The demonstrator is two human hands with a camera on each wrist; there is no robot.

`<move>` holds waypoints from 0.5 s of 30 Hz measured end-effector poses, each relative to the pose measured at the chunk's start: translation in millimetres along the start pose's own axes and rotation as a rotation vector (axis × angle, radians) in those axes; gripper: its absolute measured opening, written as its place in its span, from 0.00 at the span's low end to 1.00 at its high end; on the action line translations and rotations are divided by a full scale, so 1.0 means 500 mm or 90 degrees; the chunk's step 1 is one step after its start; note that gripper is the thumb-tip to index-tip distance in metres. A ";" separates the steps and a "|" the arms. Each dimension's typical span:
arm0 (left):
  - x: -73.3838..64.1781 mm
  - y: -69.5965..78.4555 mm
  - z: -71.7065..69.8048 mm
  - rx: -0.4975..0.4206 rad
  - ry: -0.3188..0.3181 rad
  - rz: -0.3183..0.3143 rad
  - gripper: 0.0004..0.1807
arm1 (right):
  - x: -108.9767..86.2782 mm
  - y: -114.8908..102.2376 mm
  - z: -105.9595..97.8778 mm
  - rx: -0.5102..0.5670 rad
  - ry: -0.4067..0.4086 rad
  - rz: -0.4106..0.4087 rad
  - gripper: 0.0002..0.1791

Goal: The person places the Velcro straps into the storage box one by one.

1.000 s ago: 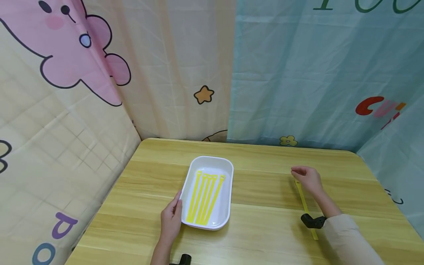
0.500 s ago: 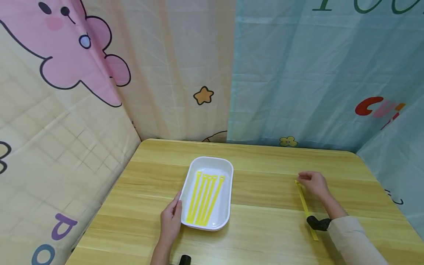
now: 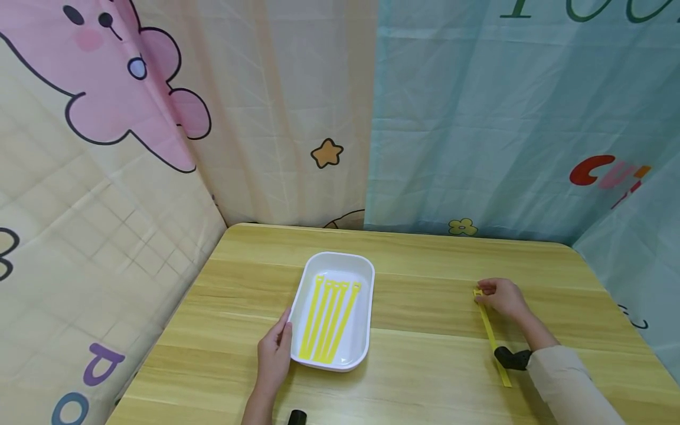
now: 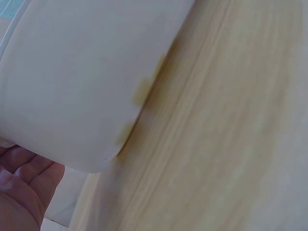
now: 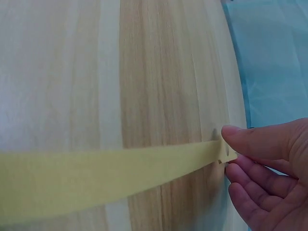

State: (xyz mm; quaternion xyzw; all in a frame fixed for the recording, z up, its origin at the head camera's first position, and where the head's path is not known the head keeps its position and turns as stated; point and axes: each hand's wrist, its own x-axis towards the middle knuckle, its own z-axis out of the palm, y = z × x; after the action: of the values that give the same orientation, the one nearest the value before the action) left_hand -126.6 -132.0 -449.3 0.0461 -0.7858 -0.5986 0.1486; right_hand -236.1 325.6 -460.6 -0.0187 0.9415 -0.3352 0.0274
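My left hand (image 3: 274, 349) grips the left edge of a white plastic tray (image 3: 369, 319), thumb by the rim and fingers at its outer wall. In the left wrist view, curled fingers (image 4: 33, 173) rest against the tray's outside. Inside lie several yellow hook-and-loop cable ties (image 3: 337, 321), roughly side by side, slotted heads toward the far end. On the right, my right hand (image 3: 504, 297) pinches the slotted head of another yellow cable tie (image 3: 486, 321) between thumb and fingers. Its long strap (image 5: 106, 180) stretches back toward me beneath the wrist.
A wood-grain table (image 3: 425, 366) carries everything. Printed curtains (image 3: 451, 118) stand along its back and sides. A black wrist camera mount (image 3: 511, 358) sits at the right sleeve, partly over the strap; another black piece (image 3: 297, 417) shows beside the left wrist.
My right hand has shifted slightly right and down onto the head of the loose cable tie and now pinches it. The left hand and the tray have stayed in place.
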 end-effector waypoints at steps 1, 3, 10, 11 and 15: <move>0.000 0.000 0.000 -0.001 0.000 0.000 0.17 | 0.001 0.000 0.000 -0.002 0.000 -0.002 0.22; 0.000 0.000 0.000 -0.002 0.000 -0.001 0.17 | 0.003 0.003 0.001 -0.005 0.001 -0.009 0.22; -0.001 0.001 0.001 0.005 0.003 -0.001 0.17 | 0.005 0.011 0.004 -0.012 0.011 -0.028 0.18; -0.001 0.001 0.001 0.004 0.003 0.000 0.17 | 0.005 0.013 0.005 -0.013 0.014 -0.030 0.16; 0.000 -0.001 0.002 0.003 0.005 0.000 0.17 | 0.006 0.016 0.008 -0.015 0.028 -0.041 0.11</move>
State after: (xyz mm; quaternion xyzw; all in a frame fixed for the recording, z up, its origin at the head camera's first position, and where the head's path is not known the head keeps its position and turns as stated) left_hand -126.9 -131.2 -449.8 0.0491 -0.7864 -0.5968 0.1518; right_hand -238.7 329.1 -468.9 -0.0420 0.9447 -0.3252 -0.0046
